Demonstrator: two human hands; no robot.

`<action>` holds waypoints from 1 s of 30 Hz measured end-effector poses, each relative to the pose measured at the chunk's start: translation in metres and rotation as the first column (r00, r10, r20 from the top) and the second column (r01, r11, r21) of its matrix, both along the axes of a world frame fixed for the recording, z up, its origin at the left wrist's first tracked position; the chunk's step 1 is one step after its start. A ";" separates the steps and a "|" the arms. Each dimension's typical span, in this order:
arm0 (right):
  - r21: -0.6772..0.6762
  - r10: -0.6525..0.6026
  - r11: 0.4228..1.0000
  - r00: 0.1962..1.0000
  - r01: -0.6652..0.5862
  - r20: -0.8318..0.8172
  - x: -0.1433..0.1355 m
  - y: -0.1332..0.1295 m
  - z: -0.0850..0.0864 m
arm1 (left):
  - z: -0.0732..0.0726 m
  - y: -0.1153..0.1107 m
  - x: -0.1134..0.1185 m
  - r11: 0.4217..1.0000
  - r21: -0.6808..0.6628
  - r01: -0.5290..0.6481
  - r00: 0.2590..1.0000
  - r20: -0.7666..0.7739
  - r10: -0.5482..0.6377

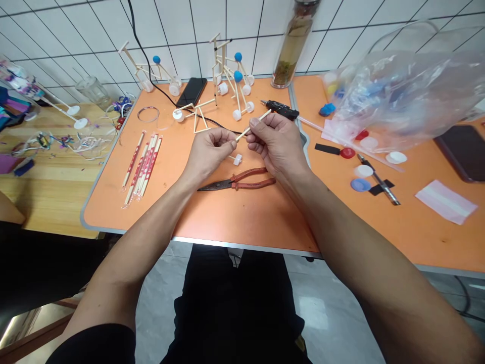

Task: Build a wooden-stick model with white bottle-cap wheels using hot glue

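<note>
A thin wooden stick [242,134] slants between my hands above the orange table. My right hand [278,139] pinches it along its length, and one end juts out past the fingers. At the lower end, the thumb and index finger of my left hand [214,151] close on the tip. Just under my left fingertips is a small white cap piece [238,160] with a short stick; whether it touches the hand I cannot tell. Pliers with red handles [252,178] lie below both hands. Behind my right hand rests a black glue gun [282,109], partly covered.
Stick frames with white wheels and blue balls [237,76] stand at the back, near a black phone [192,92]. Wrapped chopsticks [146,167] lie left. A tall bottle [290,50], plastic bag [413,101], loose caps [360,185] and a pen [379,180] occupy the right.
</note>
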State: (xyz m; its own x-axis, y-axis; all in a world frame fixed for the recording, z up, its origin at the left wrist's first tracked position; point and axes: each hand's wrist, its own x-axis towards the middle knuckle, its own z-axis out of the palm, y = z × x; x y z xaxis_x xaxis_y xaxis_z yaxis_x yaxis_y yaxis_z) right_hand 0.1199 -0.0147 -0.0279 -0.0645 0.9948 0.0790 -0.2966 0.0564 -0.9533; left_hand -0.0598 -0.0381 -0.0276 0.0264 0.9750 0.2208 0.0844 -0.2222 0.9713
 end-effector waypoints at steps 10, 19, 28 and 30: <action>0.207 -0.110 0.974 0.990 0.090 0.089 -0.002 0.000 -0.006 | 0.002 -0.001 0.001 0.998 -0.018 -0.052 0.998 -0.021 0.052; 0.368 -0.175 0.924 0.968 0.100 0.178 -0.006 0.000 -0.011 | 0.001 -0.003 0.002 0.998 -0.011 -0.063 0.998 0.003 0.063; 0.420 -0.192 0.903 0.959 0.089 0.210 -0.012 -0.006 -0.011 | -0.001 -0.002 0.002 0.989 -0.085 -0.124 0.988 0.078 0.131; 0.386 -0.172 0.918 0.966 0.087 0.192 -0.010 -0.004 -0.010 | 0.001 -0.003 0.003 0.990 -0.059 -0.130 0.988 0.072 0.134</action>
